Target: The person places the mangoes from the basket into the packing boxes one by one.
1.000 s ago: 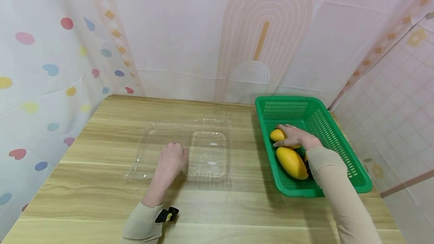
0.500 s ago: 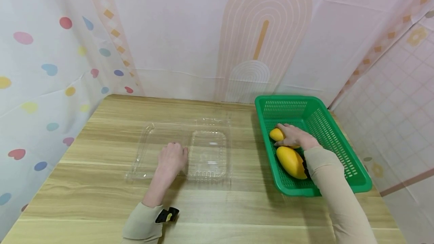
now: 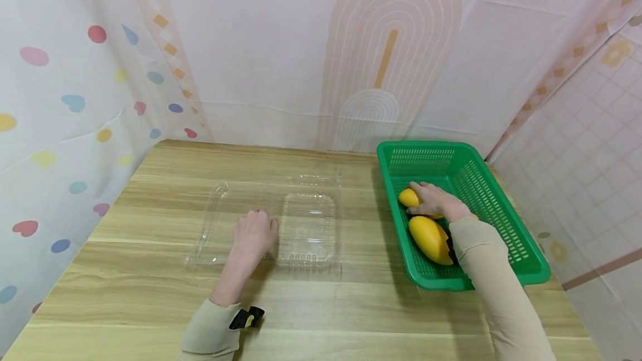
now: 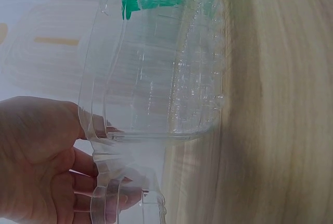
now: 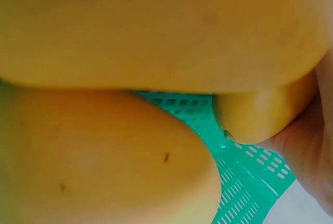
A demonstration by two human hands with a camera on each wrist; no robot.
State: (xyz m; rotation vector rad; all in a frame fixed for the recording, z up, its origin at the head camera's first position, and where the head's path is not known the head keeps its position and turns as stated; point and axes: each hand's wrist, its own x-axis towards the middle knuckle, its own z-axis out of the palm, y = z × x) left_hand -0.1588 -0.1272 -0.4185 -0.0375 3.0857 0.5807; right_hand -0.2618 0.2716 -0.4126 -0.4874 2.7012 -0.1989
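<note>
A hinged clear plastic clamshell container (image 3: 307, 233) lies opened out on the wooden table. My left hand (image 3: 254, 234) is at its middle; in the left wrist view the thumb and fingers of the left hand (image 4: 47, 161) grip the container's edge (image 4: 101, 153). Inside the green basket (image 3: 386, 183), my right hand (image 3: 437, 203) grips a yellow mango (image 3: 409, 198) from above. Another mango (image 3: 430, 240) lies just in front of that hand. In the right wrist view the right hand (image 5: 307, 143) curls against the held mango (image 5: 260, 114), with two large mangoes close to the camera.
The green basket stands at the table's right side, with slotted walls. A patterned curtain (image 3: 261, 71) hangs behind the table and along both sides. Wooden tabletop (image 3: 311, 316) stretches in front of the container and to its left (image 3: 135, 249).
My right hand stays on the mango, with only a very slight shift of hand and forearm leftward. The left hand and the container have not visibly moved.
</note>
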